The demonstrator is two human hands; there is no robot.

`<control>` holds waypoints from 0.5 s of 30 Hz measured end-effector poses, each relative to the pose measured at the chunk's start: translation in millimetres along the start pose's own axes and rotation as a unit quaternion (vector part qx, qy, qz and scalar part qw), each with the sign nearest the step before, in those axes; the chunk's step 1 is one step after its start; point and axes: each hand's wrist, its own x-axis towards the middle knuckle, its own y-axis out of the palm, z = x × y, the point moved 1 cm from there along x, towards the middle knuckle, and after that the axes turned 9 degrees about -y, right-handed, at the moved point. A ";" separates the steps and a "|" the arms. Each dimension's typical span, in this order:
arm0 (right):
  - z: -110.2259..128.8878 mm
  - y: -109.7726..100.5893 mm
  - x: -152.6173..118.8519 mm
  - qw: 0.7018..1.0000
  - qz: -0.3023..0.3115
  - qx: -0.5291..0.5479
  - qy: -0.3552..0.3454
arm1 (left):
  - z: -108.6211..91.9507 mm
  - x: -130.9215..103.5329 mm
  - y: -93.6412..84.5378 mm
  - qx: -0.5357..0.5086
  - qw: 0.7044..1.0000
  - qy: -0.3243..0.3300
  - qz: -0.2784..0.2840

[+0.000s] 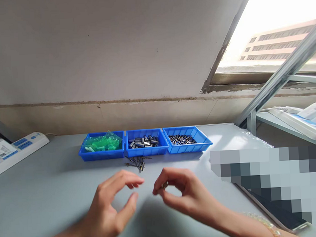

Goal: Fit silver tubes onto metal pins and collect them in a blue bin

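My left hand (116, 202) hovers over the table with its fingers apart and nothing in them. Facing it, my right hand (175, 192) is closed in a pinch, thumb against fingertips. A small bit of something brownish shows between those fingers, too hidden to name. Just beyond both hands lies a loose pile of thin metal pins with collars, like blind rivets (139, 163). Behind the pile, the middle blue bin (148, 152) holds dark and silvery metal pieces (144, 142). Many small thin metal pins (181, 139) fill part of the right blue bin (190, 147).
A left blue bin (103, 155) contains green plastic bags (103, 142) with pale pieces. White power strips (29, 143) stand at the far left. To the right are a dark flat device (274, 206), partly blurred out, and a metal rack (279, 64) by the window.
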 end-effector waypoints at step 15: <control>-22.5 -64.2 20.2 0.869 -0.150 -0.433 -0.187 | 52.2 32.7 -13.1 0.269 0.963 0.028 0.004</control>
